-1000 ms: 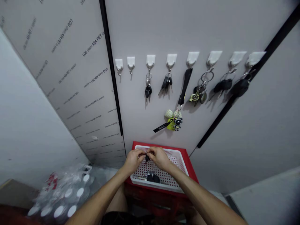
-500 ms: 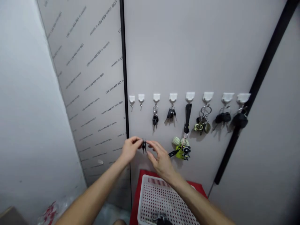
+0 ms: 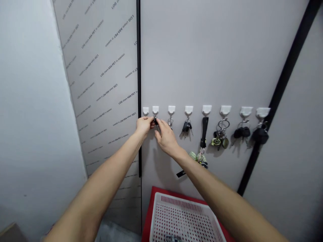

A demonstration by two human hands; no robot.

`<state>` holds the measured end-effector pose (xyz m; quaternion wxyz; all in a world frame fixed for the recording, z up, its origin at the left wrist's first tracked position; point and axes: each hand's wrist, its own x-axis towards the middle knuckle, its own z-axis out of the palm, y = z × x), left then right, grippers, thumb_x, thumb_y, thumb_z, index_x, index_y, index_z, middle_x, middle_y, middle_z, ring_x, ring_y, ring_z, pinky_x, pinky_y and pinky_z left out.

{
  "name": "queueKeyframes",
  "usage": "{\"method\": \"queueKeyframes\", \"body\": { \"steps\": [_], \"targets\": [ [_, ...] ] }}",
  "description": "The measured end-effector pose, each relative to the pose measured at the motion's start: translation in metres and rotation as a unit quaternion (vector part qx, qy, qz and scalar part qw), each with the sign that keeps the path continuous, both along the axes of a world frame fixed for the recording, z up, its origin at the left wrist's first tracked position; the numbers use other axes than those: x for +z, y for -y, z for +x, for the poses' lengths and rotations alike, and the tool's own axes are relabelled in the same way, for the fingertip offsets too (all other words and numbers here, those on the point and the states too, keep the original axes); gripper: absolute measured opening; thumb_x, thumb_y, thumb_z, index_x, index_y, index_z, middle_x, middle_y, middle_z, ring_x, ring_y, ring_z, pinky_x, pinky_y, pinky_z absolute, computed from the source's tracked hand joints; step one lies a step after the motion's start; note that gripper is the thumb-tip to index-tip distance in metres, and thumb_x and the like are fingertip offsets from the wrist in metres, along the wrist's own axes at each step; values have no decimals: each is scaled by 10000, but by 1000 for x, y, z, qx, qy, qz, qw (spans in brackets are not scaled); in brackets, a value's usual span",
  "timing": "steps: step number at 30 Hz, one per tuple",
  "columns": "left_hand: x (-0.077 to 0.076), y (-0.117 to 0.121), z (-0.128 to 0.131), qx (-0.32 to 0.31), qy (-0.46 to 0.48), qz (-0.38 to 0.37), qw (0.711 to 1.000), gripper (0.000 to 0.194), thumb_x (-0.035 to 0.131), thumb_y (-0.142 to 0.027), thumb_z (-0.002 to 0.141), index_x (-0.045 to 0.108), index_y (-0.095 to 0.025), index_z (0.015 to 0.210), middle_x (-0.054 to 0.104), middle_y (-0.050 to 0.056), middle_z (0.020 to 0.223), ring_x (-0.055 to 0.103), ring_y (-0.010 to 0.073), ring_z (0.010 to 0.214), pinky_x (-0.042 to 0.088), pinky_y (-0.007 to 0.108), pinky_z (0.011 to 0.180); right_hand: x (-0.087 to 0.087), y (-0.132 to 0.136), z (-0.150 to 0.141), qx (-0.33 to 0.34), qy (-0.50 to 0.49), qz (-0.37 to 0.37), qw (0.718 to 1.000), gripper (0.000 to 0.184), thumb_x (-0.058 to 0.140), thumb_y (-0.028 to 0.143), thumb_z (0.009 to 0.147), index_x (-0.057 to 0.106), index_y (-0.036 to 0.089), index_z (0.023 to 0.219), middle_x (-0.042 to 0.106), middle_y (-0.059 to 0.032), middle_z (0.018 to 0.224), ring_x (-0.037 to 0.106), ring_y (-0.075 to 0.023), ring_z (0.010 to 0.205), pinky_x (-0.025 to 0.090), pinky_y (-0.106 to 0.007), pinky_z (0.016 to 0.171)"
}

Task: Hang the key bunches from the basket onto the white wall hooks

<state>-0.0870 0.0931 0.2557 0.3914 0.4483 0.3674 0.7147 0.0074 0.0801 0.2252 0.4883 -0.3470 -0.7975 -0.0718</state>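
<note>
Raised since half a second ago from bare panel to the row of hooks, a small bunch of black keys (image 3: 155, 122) now sits at the second hook (image 3: 155, 109) from the left, brought there by both hands. Fingers of the left hand (image 3: 144, 125) pinch the bunch near its top, just below the leftmost hook (image 3: 145, 110). On the other side, the right hand (image 3: 166, 136) reaches in with thumb and forefinger apart, the forefinger's tip at the bunch; whether the ring is over the hook cannot be told.

Partly hidden behind the right hand, another key set (image 3: 170, 122) hangs from the third hook. Farther right along the pale panel (image 3: 214, 50) hang black-headed keys (image 3: 186, 127), a black strap (image 3: 205, 132) bearing pale green charms (image 3: 193, 155) and a black tag (image 3: 181, 173), a large ring (image 3: 223, 124) with a gold-toned piece, more dark keys (image 3: 241, 132) and, at the far right, a black fob (image 3: 260, 136).

Below, a white basket (image 3: 181, 201) rests on a red surface (image 3: 148, 218), a metal clasp (image 3: 173, 238) lying at its near edge, cut off by the frame.
</note>
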Motion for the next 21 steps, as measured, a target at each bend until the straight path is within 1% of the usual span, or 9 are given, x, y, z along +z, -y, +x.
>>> {"method": "queueKeyframes", "body": {
  "steps": [4, 7, 9, 10, 12, 14, 17, 19, 21],
  "targets": [
    [-5, -5, -2, 10, 2, -13, 1000, 132, 558, -170, 545, 468, -105, 474, 462, -37, 387, 420, 34, 359, 330, 164, 408, -2, -4, -2, -9, 30, -21, 999, 444, 361, 145, 673, 347, 75, 1111, 402, -133, 1112, 351, -193, 1029, 298, -348, 877],
    [-9, -4, -5, 10, -9, -10, 1000, 131, 545, -183, 555, 474, -102, 481, 472, -32, 403, 426, 34, 362, 340, 168, 416, -4, -1, -1, -10, 41, -24, 999, 432, 360, 144, 676, 357, 61, 1101, 409, -140, 1101, 352, -194, 1028, 311, -335, 867],
    [-17, 1, -7, 17, -22, -8, 1000, 106, 528, -180, 566, 485, -103, 507, 483, -31, 424, 433, 34, 370, 346, 170, 422, -9, 5, 2, -8, 44, -24, 999, 424, 363, 145, 677, 369, 55, 1091, 414, -144, 1092, 353, -195, 1027, 315, -330, 864],
    [-24, 4, -7, 23, -31, -10, 999, 90, 522, -178, 568, 493, -104, 525, 488, -32, 435, 437, 35, 377, 348, 170, 425, -13, 9, 5, -5, 45, -23, 999, 419, 366, 148, 677, 375, 60, 1087, 416, -140, 1088, 356, -192, 1025, 313, -328, 865],
    [-46, 13, -9, 30, -56, -22, 998, 73, 523, -179, 561, 511, -107, 570, 498, -33, 455, 450, 40, 397, 351, 170, 432, -27, 16, 13, 6, 52, -27, 998, 412, 370, 155, 680, 382, 82, 1085, 419, -128, 1086, 359, -185, 1021, 308, -326, 869],
    [-75, 22, -9, 20, -90, -49, 995, 96, 534, -182, 547, 531, -105, 605, 510, -28, 474, 463, 48, 421, 360, 175, 448, -48, 22, 23, 19, 70, -48, 996, 406, 375, 165, 682, 389, 98, 1082, 419, -118, 1090, 362, -178, 1020, 306, -323, 870],
    [-113, 33, -7, -8, -114, -101, 988, 126, 535, -183, 540, 547, -99, 632, 520, -18, 494, 470, 56, 443, 364, 180, 465, -83, 30, 36, 18, 103, -115, 988, 400, 379, 170, 680, 404, 90, 1071, 419, -124, 1098, 368, -179, 1017, 312, -325, 862],
    [-127, 34, -5, -17, -102, -123, 987, 129, 524, -186, 548, 546, -99, 641, 515, -19, 494, 465, 55, 448, 362, 181, 472, -102, 35, 42, 8, 115, -162, 980, 404, 373, 161, 676, 407, 78, 1069, 421, -134, 1099, 376, -181, 1013, 314, -325, 857],
    [-132, 33, -2, -24, -99, -129, 986, 137, 507, -185, 560, 544, -102, 661, 508, -23, 492, 458, 55, 452, 364, 185, 482, -116, 41, 45, 7, 124, -203, 971, 412, 359, 153, 673, 404, 65, 1073, 426, -143, 1097, 381, -177, 1011, 306, -318, 861]
  ]
}}
